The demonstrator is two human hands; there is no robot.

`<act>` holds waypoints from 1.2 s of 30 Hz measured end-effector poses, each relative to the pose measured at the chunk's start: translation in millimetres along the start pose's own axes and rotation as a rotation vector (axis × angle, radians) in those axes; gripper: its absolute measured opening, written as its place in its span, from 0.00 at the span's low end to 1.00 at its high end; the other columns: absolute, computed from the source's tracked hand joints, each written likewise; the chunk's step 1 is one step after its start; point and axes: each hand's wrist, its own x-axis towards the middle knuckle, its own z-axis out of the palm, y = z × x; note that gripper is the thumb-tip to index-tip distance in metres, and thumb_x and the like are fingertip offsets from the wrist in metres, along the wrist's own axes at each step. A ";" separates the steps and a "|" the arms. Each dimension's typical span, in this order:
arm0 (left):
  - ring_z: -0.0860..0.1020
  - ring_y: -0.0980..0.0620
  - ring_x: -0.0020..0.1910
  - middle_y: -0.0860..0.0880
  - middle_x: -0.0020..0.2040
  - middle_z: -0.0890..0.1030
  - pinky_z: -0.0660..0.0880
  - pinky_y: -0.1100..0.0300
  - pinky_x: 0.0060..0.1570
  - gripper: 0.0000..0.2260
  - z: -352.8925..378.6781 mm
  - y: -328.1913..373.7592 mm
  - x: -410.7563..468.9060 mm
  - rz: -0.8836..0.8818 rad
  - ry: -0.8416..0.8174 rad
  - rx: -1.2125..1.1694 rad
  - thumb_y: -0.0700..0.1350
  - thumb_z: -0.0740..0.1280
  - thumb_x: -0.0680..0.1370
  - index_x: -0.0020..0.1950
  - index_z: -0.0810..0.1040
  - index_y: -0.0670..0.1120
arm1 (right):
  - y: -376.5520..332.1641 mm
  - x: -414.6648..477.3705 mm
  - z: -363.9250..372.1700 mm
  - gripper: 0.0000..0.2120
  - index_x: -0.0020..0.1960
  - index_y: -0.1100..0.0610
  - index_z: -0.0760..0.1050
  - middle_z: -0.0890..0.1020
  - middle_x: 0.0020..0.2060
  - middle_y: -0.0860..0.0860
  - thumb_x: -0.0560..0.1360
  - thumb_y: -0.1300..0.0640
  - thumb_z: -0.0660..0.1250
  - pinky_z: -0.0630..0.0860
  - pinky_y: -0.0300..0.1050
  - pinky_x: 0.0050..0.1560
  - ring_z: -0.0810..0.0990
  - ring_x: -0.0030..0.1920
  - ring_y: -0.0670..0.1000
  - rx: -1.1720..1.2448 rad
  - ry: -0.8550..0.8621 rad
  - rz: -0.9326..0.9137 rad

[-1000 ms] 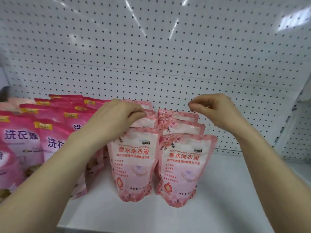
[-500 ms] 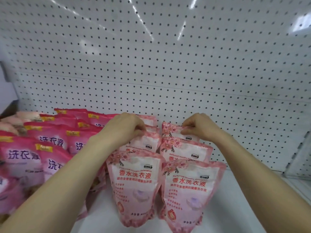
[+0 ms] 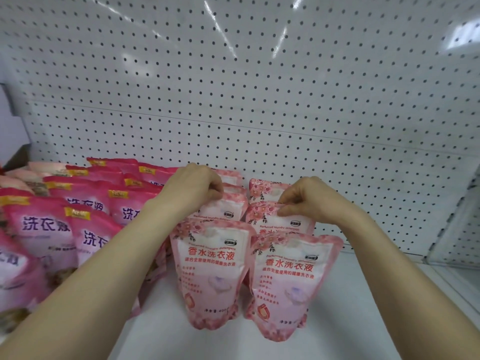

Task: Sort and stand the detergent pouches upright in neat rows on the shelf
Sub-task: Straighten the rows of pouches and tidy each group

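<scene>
Two rows of light pink floral detergent pouches stand upright on the white shelf (image 3: pixel 363 320). The front pouches are the left one (image 3: pixel 211 271) and the right one (image 3: pixel 288 284). My left hand (image 3: pixel 197 188) grips the top edge of the second pouch in the left row (image 3: pixel 223 210). My right hand (image 3: pixel 304 198) pinches the top edge of the second pouch in the right row (image 3: pixel 267 216). A third pouch (image 3: pixel 262 188) stands behind it, against the wall. The rearmost left pouches are partly hidden by my hand.
Several darker magenta pouches (image 3: pixel 46 229) stand in rows at the left, touching my left forearm. A white pegboard wall (image 3: pixel 259 100) backs the shelf. A pegboard side panel (image 3: pixel 457 229) closes the right end. Bare shelf lies right of the pink rows.
My right hand came down from the air onto the right row and now pinches the second pouch. My left hand stayed on the left row. The camera moved closer.
</scene>
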 end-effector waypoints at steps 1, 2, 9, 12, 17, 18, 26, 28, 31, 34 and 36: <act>0.80 0.55 0.38 0.56 0.39 0.82 0.77 0.56 0.46 0.02 -1.6 0.4 -1.3 0.004 -0.008 0.009 0.46 0.72 0.75 0.45 0.85 0.51 | -2.0 -1.1 -0.2 0.04 0.42 0.54 0.86 0.85 0.36 0.54 0.71 0.54 0.77 0.78 0.47 0.44 0.75 0.33 0.46 0.001 0.001 0.015; 0.81 0.54 0.41 0.55 0.42 0.84 0.77 0.56 0.48 0.03 -3.1 0.6 -2.7 0.012 -0.012 0.021 0.46 0.71 0.76 0.47 0.85 0.51 | -3.0 -2.6 0.0 0.03 0.43 0.52 0.86 0.86 0.36 0.53 0.71 0.54 0.77 0.77 0.47 0.44 0.76 0.35 0.46 0.006 0.003 0.032; 0.76 0.70 0.36 0.64 0.37 0.82 0.68 0.69 0.36 0.15 -22.2 14.6 -54.5 0.186 0.119 -0.206 0.64 0.64 0.73 0.49 0.83 0.58 | -29.3 -61.0 -10.5 0.11 0.47 0.41 0.83 0.84 0.40 0.34 0.70 0.37 0.70 0.73 0.26 0.43 0.81 0.42 0.34 0.044 0.195 -0.092; 0.79 0.62 0.39 0.60 0.39 0.83 0.73 0.60 0.37 0.20 -16.9 20.0 -84.6 0.224 0.014 -0.081 0.69 0.64 0.70 0.49 0.82 0.55 | -41.1 -92.5 16.2 0.20 0.48 0.45 0.80 0.84 0.40 0.39 0.69 0.31 0.65 0.77 0.36 0.42 0.81 0.41 0.40 -0.137 0.177 -0.074; 0.69 0.51 0.31 0.58 0.27 0.69 0.58 0.59 0.29 0.12 -12.8 27.7 -93.3 0.157 0.046 0.077 0.55 0.69 0.76 0.38 0.70 0.54 | -43.0 -92.4 40.6 0.17 0.39 0.54 0.74 0.80 0.36 0.48 0.79 0.43 0.64 0.74 0.48 0.40 0.78 0.39 0.55 -0.339 0.359 0.062; 0.69 0.50 0.31 0.59 0.27 0.68 0.58 0.59 0.29 0.13 -14.1 28.6 -93.6 0.148 0.041 0.070 0.55 0.70 0.76 0.36 0.69 0.55 | -41.1 -91.1 39.9 0.17 0.39 0.54 0.73 0.80 0.35 0.48 0.79 0.43 0.64 0.72 0.47 0.39 0.78 0.40 0.56 -0.338 0.353 0.083; 0.80 0.44 0.43 0.52 0.40 0.82 0.72 0.54 0.38 0.10 -9.4 32.7 -96.6 0.158 0.112 0.101 0.54 0.72 0.74 0.53 0.81 0.52 | -45.6 -102.3 42.7 0.10 0.47 0.53 0.74 0.83 0.45 0.50 0.79 0.46 0.65 0.65 0.45 0.40 0.80 0.45 0.57 -0.379 0.379 0.077; 0.81 0.43 0.50 0.50 0.50 0.84 0.75 0.51 0.44 0.13 -6.8 37.3 -98.5 0.199 0.191 0.082 0.51 0.73 0.74 0.57 0.81 0.51 | -42.9 -113.9 41.4 0.12 0.58 0.52 0.77 0.84 0.51 0.51 0.78 0.48 0.66 0.68 0.46 0.43 0.81 0.51 0.57 -0.375 0.419 0.074; 0.79 0.43 0.55 0.49 0.55 0.83 0.75 0.47 0.51 0.12 0.9 53.1 -104.8 0.291 0.319 0.006 0.47 0.72 0.75 0.58 0.81 0.49 | -29.3 -143.3 41.2 0.18 0.68 0.51 0.74 0.82 0.58 0.51 0.79 0.50 0.66 0.73 0.52 0.55 0.78 0.57 0.57 -0.337 0.507 0.118; 0.79 0.43 0.54 0.48 0.54 0.83 0.73 0.48 0.53 0.11 15.3 78.2 -108.1 0.372 0.350 -0.091 0.46 0.70 0.76 0.58 0.81 0.47 | -6.3 -186.4 44.6 0.17 0.68 0.52 0.74 0.81 0.59 0.50 0.80 0.50 0.65 0.73 0.53 0.59 0.78 0.59 0.55 -0.293 0.607 0.195; 0.78 0.44 0.54 0.49 0.54 0.82 0.73 0.49 0.51 0.11 27.7 102.4 -113.0 0.401 0.322 -0.162 0.45 0.70 0.76 0.58 0.81 0.48 | 12.2 -218.6 47.9 0.16 0.67 0.51 0.74 0.81 0.60 0.49 0.80 0.50 0.65 0.73 0.50 0.60 0.78 0.59 0.52 -0.267 0.650 0.246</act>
